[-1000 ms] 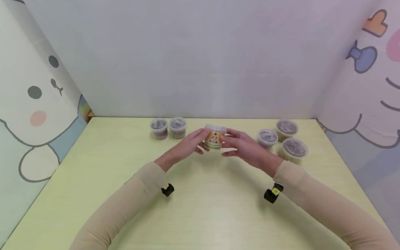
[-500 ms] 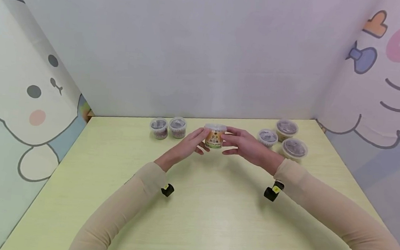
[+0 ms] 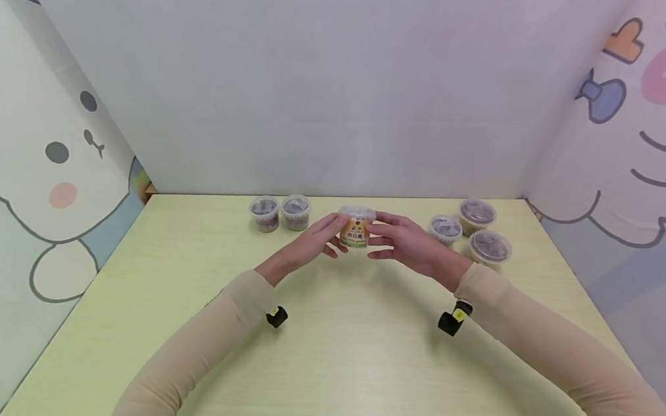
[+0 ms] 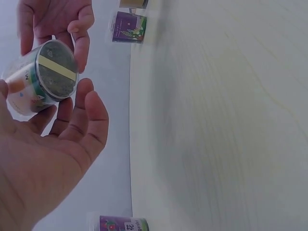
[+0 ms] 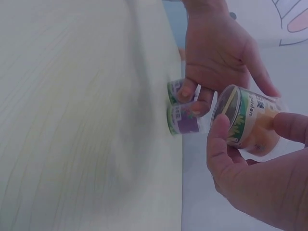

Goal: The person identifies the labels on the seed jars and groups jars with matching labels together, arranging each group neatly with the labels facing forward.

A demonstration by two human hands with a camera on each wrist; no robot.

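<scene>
Labelled cup (image 3: 357, 230) held between left hand (image 3: 310, 240) and right hand (image 3: 415, 245), above the counter (image 3: 331, 366).
Head: axis near upright; both grip opposite sides, neither nearer. Left wrist: base (image 4: 57, 79) visible, clear of counter. Right wrist: thumb (image 5: 290, 126) and fingers (image 5: 218, 142) pinch it.

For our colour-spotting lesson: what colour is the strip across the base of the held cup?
Pale yellow; the strip shows best in the left wrist view.
</scene>
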